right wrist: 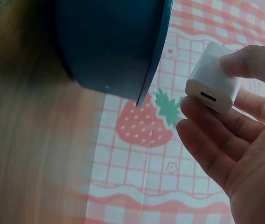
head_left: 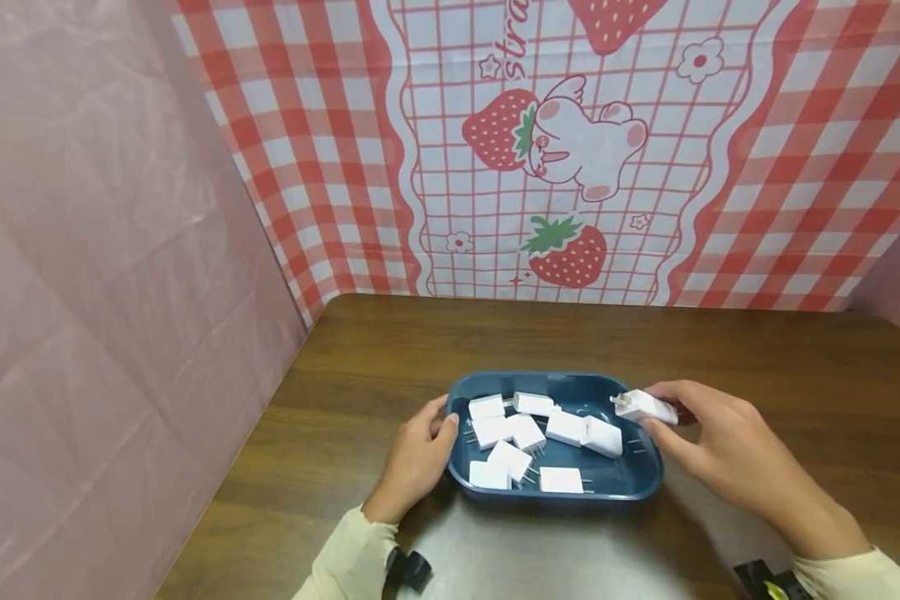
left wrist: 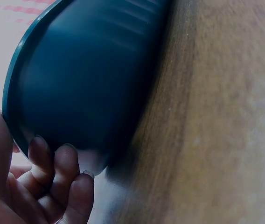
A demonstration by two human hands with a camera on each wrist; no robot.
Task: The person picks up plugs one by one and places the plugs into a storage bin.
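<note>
A dark blue plastic basin (head_left: 607, 486) sits on the table with several white USB chargers (head_left: 560, 480) lying loose inside, their metal prongs pointing different ways. My left hand (head_left: 414, 460) grips the basin's left end, thumb over the rim and fingers against the outer wall (left wrist: 76, 93). Above the right end of the basin, my right hand (head_left: 727, 446) pinches one white USB charger (head_left: 647, 407) between thumb and fingers, prongs toward the basin. In the right wrist view that charger (right wrist: 212, 77) shows its USB slot, beside the basin's outer wall (right wrist: 111, 44).
The brown wooden table (head_left: 375, 350) extends around the basin. Behind it hangs a red and white checked cloth (head_left: 300, 125) with strawberry prints. A pinkish cloth (head_left: 112, 292) covers the left side. Dark straps with small devices (head_left: 412, 571) sit at both wrists.
</note>
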